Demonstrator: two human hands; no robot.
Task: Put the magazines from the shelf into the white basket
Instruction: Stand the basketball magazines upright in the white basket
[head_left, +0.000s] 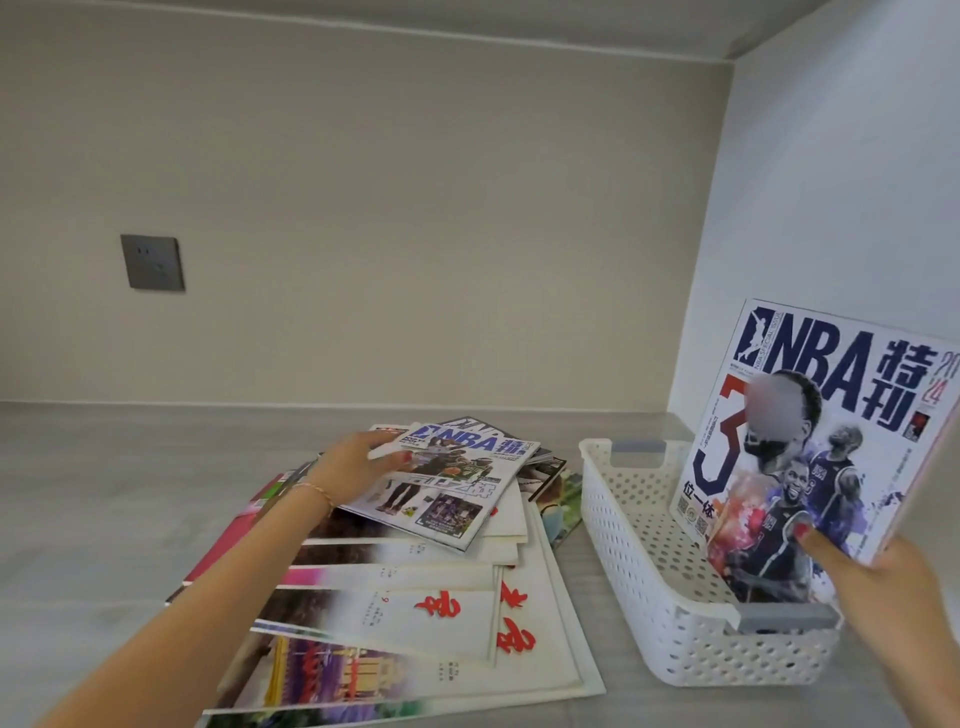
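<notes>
A loose pile of magazines (426, 613) lies fanned out on the grey shelf. On top of it sits a small NBA magazine (457, 488), and my left hand (353, 465) grips its left edge, thumb on the cover. My right hand (883, 577) holds a large NBA magazine (815, 441) by its lower right corner, upright and tilted, with its bottom edge down inside the white perforated basket (639, 561) at the right. Nothing else shows in the basket.
The shelf's white side wall (831, 208) rises right behind the basket. A dark power socket (152, 262) is set in the beige back wall at the left. Bare grey shelf surface (104, 493) stretches left of the pile.
</notes>
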